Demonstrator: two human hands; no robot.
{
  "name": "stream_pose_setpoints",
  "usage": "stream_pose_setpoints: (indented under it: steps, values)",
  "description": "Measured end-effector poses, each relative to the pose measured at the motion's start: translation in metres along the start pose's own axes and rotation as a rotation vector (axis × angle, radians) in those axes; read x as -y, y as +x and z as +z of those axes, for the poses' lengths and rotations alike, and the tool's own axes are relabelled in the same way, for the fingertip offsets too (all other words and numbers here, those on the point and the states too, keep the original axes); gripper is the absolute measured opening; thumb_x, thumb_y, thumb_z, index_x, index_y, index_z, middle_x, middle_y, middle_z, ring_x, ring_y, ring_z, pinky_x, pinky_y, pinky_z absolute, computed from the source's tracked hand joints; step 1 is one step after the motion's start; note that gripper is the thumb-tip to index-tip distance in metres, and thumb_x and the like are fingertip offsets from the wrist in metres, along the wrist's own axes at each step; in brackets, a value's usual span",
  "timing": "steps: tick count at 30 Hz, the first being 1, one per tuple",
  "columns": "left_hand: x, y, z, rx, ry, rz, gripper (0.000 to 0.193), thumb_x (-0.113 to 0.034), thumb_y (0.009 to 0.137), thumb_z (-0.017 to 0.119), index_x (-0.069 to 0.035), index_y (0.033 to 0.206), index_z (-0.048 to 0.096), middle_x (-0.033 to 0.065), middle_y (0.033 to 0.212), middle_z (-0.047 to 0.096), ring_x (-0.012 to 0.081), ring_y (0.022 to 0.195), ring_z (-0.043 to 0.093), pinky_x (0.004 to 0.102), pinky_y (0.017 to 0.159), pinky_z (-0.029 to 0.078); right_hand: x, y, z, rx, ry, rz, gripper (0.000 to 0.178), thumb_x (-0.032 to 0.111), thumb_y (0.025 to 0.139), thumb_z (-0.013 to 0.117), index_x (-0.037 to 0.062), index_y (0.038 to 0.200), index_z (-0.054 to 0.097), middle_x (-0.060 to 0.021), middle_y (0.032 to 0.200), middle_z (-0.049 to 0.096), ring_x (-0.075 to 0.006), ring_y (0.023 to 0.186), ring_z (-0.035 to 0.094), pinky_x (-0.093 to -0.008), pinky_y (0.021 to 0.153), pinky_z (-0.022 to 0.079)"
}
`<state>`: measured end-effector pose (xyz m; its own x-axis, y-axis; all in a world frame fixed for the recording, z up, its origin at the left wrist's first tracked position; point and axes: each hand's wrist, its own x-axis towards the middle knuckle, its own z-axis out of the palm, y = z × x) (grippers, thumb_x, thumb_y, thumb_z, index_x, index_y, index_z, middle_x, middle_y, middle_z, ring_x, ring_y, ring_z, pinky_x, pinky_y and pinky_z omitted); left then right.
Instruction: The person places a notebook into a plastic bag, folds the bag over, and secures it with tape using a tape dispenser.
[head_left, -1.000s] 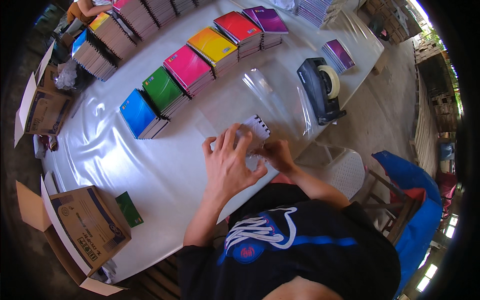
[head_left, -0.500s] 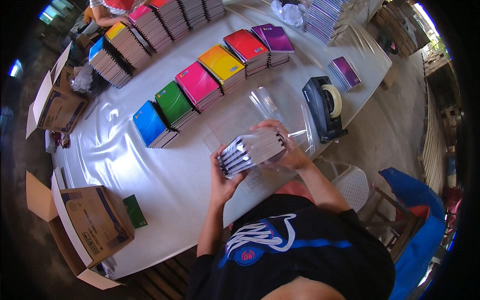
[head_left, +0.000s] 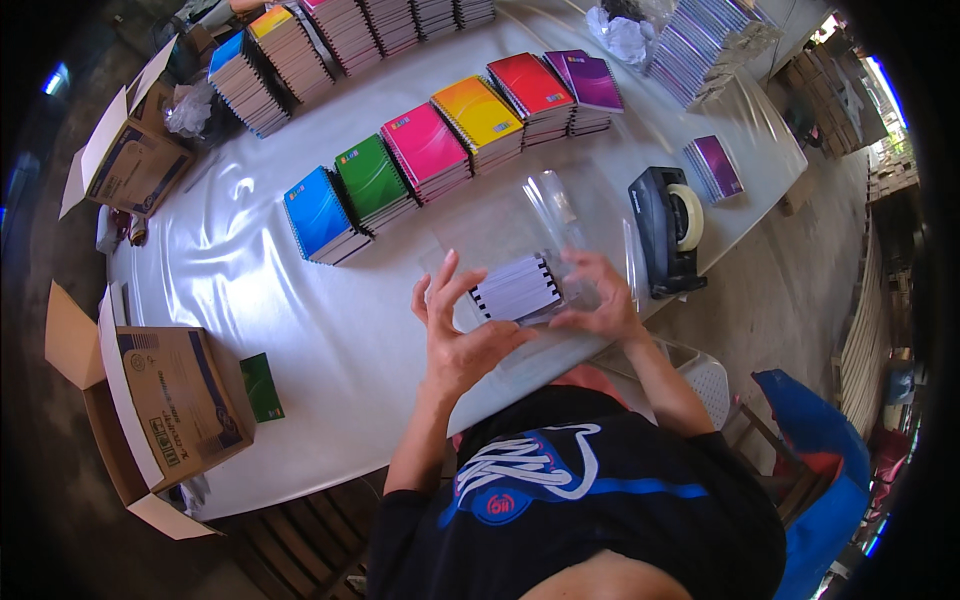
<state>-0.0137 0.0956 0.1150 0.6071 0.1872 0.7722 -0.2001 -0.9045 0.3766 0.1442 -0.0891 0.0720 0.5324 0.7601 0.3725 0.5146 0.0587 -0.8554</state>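
A small bundle of spiral notebooks [head_left: 517,288] lies in front of me, white page edges facing up and black bindings at its two ends. Beneath and around it spreads clear plastic film [head_left: 490,222]. At the bundle's left end my left hand [head_left: 455,335] is open, fingers raised and apart, thumb stretched along the near edge. My right hand [head_left: 603,297] curves open around the right end, its fingers spread; whether its tips touch the bundle or the film I cannot tell.
A tape dispenser [head_left: 667,235] stands right of the film, near a purple notebook stack [head_left: 715,168]. Beyond are blue [head_left: 318,212], green [head_left: 372,175], pink [head_left: 425,145], yellow [head_left: 477,112], red [head_left: 530,85] and purple notebooks [head_left: 585,80]. Open cartons [head_left: 180,395] sit left, beside a green cover [head_left: 262,387].
The notebook bundle, gripped tilted between both hands before, now rests on the film. Both hands have loosened and spread from it. The view has shifted, and a person at the far side has left it.
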Motion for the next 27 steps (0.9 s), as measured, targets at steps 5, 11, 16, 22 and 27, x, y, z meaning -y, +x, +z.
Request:
stream_pose_setpoints:
  steps: [5, 11, 16, 22, 27]
  values:
    - [-0.008, -0.001, -0.021, -0.43, -0.322, -0.243, 0.079, -0.04, 0.043, 0.089, -0.008, 0.109, 0.063, 0.0138, 0.123, 0.046, 0.0334, 0.117, 0.046, 0.0421, 0.095, 0.041, 0.013, -0.011, 0.003, 0.09, -0.178, -0.131, 0.058, 0.016, 0.064, 0.082, 0.0085, 0.118, 0.06, -0.01, 0.13, 0.054, -0.0275, 0.125, 0.047, -0.0412, 0.107, 0.033]
    - [0.012, -0.075, -0.005, 0.223, -0.036, -0.241, 0.088, -0.04, 0.047, 0.087, -0.008, 0.123, 0.057, 0.0089, 0.125, 0.055, 0.025, 0.113, 0.053, 0.0353, 0.089, 0.038, 0.015, 0.01, -0.004, 0.405, -0.309, -0.215, 0.063, 0.016, 0.064, 0.079, 0.0146, 0.123, 0.058, -0.0051, 0.136, 0.049, -0.0269, 0.129, 0.042, -0.042, 0.108, 0.03]
    - [0.011, -0.05, -0.009, 0.442, -0.04, -0.219, 0.074, -0.029, 0.061, 0.082, -0.014, 0.128, 0.055, -0.0006, 0.131, 0.053, 0.0194, 0.117, 0.049, 0.0371, 0.088, 0.034, 0.012, 0.036, -0.008, 0.645, -0.206, -0.299, 0.072, 0.015, 0.062, 0.079, 0.023, 0.129, 0.054, -0.0042, 0.142, 0.041, -0.0267, 0.135, 0.033, -0.0424, 0.109, 0.028]
    - [-0.001, -0.013, -0.005, 0.677, 0.232, -0.092, 0.072, -0.019, 0.063, 0.073, -0.021, 0.131, 0.051, -0.006, 0.128, 0.052, 0.0168, 0.113, 0.043, 0.0417, 0.086, 0.031, 0.035, 0.047, -0.016, 0.799, -0.471, -0.233, 0.072, 0.014, 0.066, 0.076, 0.0222, 0.133, 0.051, -0.0083, 0.143, 0.04, -0.0276, 0.135, 0.033, -0.0437, 0.108, 0.028]
    - [-0.012, -0.002, -0.01, 0.74, 0.396, -0.014, 0.074, -0.019, 0.063, 0.072, -0.018, 0.133, 0.049, -0.0039, 0.131, 0.05, 0.0154, 0.111, 0.046, 0.0395, 0.084, 0.035, 0.016, 0.075, -0.031, 0.483, 0.111, 0.083, 0.043, 0.01, 0.075, 0.065, 0.0125, 0.118, 0.062, -0.0154, 0.131, 0.051, -0.023, 0.119, 0.051, -0.0382, 0.101, 0.038]
